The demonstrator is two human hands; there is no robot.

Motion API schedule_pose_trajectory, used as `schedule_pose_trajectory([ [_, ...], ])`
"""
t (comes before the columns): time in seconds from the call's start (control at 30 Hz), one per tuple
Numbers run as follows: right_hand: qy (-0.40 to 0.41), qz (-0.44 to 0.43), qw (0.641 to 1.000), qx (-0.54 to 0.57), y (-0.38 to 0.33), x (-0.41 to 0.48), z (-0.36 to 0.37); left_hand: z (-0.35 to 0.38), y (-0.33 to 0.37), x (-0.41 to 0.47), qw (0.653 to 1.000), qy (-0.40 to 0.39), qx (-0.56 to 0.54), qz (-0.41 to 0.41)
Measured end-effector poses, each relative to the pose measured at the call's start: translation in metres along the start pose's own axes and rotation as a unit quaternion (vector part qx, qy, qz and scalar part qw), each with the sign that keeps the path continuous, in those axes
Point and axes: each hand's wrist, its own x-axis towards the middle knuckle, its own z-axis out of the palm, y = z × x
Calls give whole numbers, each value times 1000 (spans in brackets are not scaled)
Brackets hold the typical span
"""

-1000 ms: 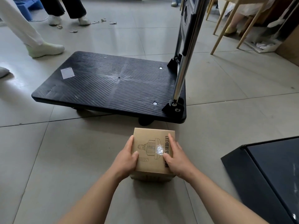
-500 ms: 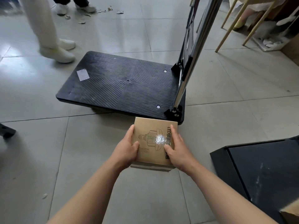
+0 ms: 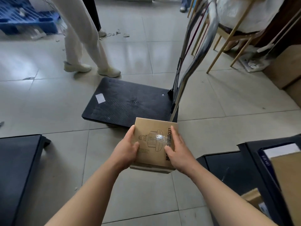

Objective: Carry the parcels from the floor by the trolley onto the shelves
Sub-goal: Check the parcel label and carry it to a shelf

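Note:
A brown cardboard parcel (image 3: 152,136) with a lamp drawing and a strip of clear tape is held up in front of me, off the tiled floor. My left hand (image 3: 126,150) grips its left side and my right hand (image 3: 178,151) grips its right side, thumbs on top. Behind it lies the black flat trolley (image 3: 130,101) with its metal handle (image 3: 200,51) standing up at the right. Dark shelves flank me: one at the left (image 3: 17,173), one at the right (image 3: 254,173) with boxes (image 3: 286,176) on it.
A person in light trousers and white shoes (image 3: 84,46) walks just beyond the trolley. Wooden chair legs (image 3: 228,41) and cardboard (image 3: 283,67) stand at the right. A blue pallet (image 3: 27,18) lies far left. Scraps litter the far floor.
The parcel has risen from the floor in both hands. My view has risen and pulled back, bringing both shelves into sight. The person in light trousers has stepped closer to the trolley.

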Motion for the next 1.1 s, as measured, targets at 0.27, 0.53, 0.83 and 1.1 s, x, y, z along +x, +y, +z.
schedule_pose_trajectory([
  [0.27, -4, -14, 1000, 0, -110, -88, -59, -64, 104, -101, 1000, -2, -12, 16],
  [0.53, -10, -38, 999, 1, -200, -165, -107, -113, 182, -189, 999, 6, -44, 28],
  [0.83, -3, -49, 998, -40, -261, -216, -134, -154, 230, -257, 998, 29, -41, 40],
  [1.1, -2, -58, 998, -31, -293, -244, -131, -180, 242, -290, 996, 52, -40, 60],
])
